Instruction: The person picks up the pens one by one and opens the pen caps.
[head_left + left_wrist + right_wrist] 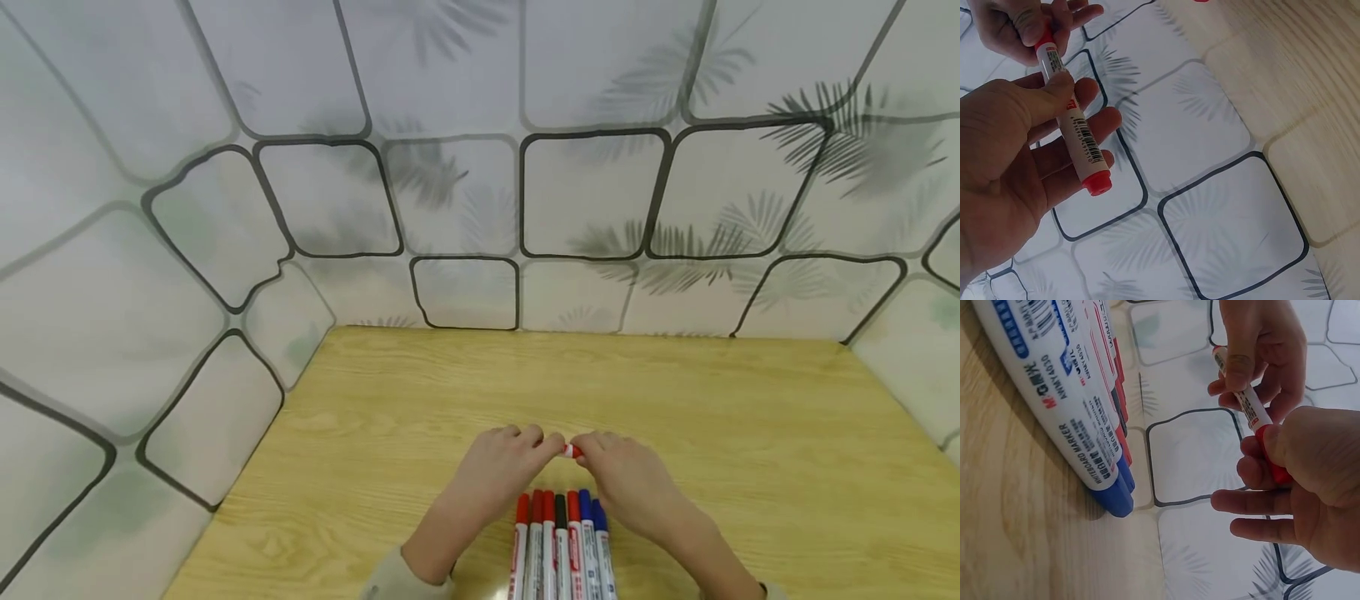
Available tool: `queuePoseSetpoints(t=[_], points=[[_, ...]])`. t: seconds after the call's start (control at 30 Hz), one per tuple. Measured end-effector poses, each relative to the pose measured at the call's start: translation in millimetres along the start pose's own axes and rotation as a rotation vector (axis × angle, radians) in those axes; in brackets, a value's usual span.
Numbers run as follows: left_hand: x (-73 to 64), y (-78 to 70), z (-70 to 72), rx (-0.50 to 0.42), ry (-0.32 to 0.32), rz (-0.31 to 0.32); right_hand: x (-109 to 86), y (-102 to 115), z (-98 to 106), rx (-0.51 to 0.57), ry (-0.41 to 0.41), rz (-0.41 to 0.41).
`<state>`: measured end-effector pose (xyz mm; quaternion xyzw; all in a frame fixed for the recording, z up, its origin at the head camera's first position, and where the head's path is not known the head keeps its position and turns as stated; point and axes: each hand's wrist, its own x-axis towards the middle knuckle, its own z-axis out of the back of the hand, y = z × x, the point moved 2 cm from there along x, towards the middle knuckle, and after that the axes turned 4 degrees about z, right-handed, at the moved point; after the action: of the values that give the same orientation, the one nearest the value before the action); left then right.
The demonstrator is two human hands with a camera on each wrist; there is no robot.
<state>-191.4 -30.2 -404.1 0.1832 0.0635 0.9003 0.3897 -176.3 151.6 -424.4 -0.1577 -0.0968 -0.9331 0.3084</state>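
At the near edge, a pale sleeve (408, 577) covers the left forearm. To its right, a row of seven whiteboard markers (550, 558) lies side by side on the wooden table (360, 492), their long axes running near to far and their caps pointing far. From left to right the caps are three red, one black, one red and two blue; the near ends run out of the head view.

Just beyond those caps, the left hand (502, 468) and the right hand (633, 479) meet over a held marker (1083, 139), which they keep off the table. Its long axis runs left to right, crosswise to the row. Its red cap (1277, 459) points right and its red end plug (1097, 184) points left, with the white barrel between. The left hand grips the barrel, thumb on top and fingers curled beneath it. The right hand pinches the cap between thumb and bent fingers, while its two outer fingers stretch out straight. The cap sits against the barrel; whether it is fully seated I cannot tell.

Farther off, the bare wood runs back to a whitish wall covering (465, 292) patterned with dark-outlined stones and grey fronds, which also rises at left and right.
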Motion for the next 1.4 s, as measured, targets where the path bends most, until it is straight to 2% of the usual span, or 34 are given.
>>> queuePoseSetpoints(t=[0.23, 0.37, 0.5, 0.63, 0.77, 0.87, 1.03, 1.2, 1.4], points=[[1.8, 0.9, -1.8, 0.076, -0.030, -0.012, 0.6, 2.8, 0.3, 0.061, 0.071, -0.055], [2.1, 1.9, -2.4, 0.084, -0.039, -0.021, 1.2, 3.8, -2.4, 0.066, 0.047, -0.024], [0.4, 6.8, 1.9, 0.027, -0.038, -0.038, 0.9, 1.5, -5.4, 0.000, -0.030, 0.039], [-3.1, 13.7, 7.3, -0.022, 0.008, -0.051, 0.5, -0.5, -7.0, -0.035, -0.065, 0.092], [-4.7, 17.3, 8.2, -0.034, 0.070, -0.062, -0.5, 0.0, -7.1, -0.038, -0.061, 0.125], [-4.6, 17.4, 7.6, -0.056, 0.088, -0.062, -1.4, 0.4, -5.4, -0.046, -0.070, 0.138], [-7.6, 16.9, 12.2, -0.127, 0.121, -0.054, -2.4, 1.6, -0.7, -0.053, -0.109, 0.176], [-11.5, 20.6, 14.9, -0.217, 0.184, -0.038, 0.1, 4.8, 0.4, -0.023, -0.077, 0.190], [-7.9, 19.9, 18.5, -0.236, 0.165, -0.047, -2.4, -1.9, 8.3, 0.009, -0.071, 0.190]])
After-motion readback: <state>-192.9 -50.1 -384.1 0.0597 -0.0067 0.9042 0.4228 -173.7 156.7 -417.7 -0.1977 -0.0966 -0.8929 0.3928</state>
